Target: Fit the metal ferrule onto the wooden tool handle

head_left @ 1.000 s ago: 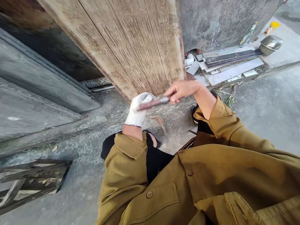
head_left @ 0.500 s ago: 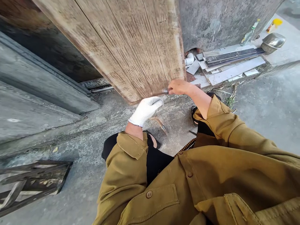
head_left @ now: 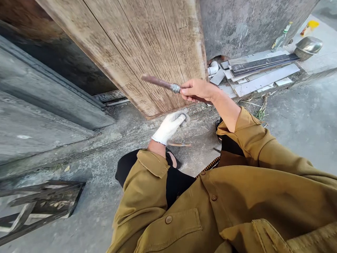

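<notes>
My right hand (head_left: pixel 196 90) is closed around a brown stick (head_left: pixel 156 81) that points to the left in front of the wooden boards. Silvery wire (head_left: pixel 175 88) is wound in a tight band round the stick, just beyond my fingertips. From that band a thin strand drops toward my left hand (head_left: pixel 170 127), which wears a white glove. Its fingers are closed at the strand's lower end and partly smeared by motion. Below the glove, another brown stick (head_left: pixel 180 144) lies on the concrete, with what looks like a wire band near one end.
A wooden door panel (head_left: pixel 158 45) leans ahead of me. Stacked tile strips (head_left: pixel 263 66), a glass bottle (head_left: pixel 280 38) and a metal bowl (head_left: pixel 309 45) lie along the ledge at right. A dark wooden frame (head_left: pixel 44 202) rests on the ground at lower left.
My right hand has raised the stick, bringing its free end up and left. My left hand has shifted slightly right and down. The stick on the ground appears at a different angle.
</notes>
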Demonstrator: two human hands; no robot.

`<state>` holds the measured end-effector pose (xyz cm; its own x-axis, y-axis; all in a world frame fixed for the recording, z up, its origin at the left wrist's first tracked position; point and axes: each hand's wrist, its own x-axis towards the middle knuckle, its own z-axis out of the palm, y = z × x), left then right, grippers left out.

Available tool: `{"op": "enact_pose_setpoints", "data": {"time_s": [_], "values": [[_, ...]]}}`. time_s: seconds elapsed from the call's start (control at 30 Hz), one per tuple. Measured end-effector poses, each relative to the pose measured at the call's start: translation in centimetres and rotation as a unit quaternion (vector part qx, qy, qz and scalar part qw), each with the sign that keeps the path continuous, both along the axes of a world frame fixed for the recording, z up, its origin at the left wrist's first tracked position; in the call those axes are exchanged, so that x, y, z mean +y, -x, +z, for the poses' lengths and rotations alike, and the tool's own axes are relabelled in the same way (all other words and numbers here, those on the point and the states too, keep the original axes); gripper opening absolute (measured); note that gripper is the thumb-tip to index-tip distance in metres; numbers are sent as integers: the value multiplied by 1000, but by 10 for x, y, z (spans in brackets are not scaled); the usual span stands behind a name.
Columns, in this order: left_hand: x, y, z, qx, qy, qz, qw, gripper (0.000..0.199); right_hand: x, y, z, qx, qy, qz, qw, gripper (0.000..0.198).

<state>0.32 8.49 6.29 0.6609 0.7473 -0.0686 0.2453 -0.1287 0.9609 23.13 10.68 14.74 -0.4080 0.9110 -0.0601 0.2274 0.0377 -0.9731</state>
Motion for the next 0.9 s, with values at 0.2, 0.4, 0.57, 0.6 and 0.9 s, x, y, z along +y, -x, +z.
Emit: {"op": "enact_pose_setpoints", "data": {"time_s": [0.2, 0.4, 0.57, 0.6, 0.9], "values": [[6, -6, -6, 72, -56, -48, 995, 45, 17, 1, -22, -89, 49, -123, 987, 33], [2, -11, 5, 132, -105, -83, 982, 40, 5, -19, -25, -71, 85, -121, 986, 29], [1, -9, -3, 181, -113, -69, 975, 38, -9, -35, -32, -19, 88, -104, 990, 26], [1, -7, -7, 189, -115, -63, 973, 39, -11, -39, -33, -20, 81, -102, 991, 27], [-12, 2, -16, 216, -166, -87, 958, 36, -13, -27, -55, -475, 37, 31, 879, 14]]}}
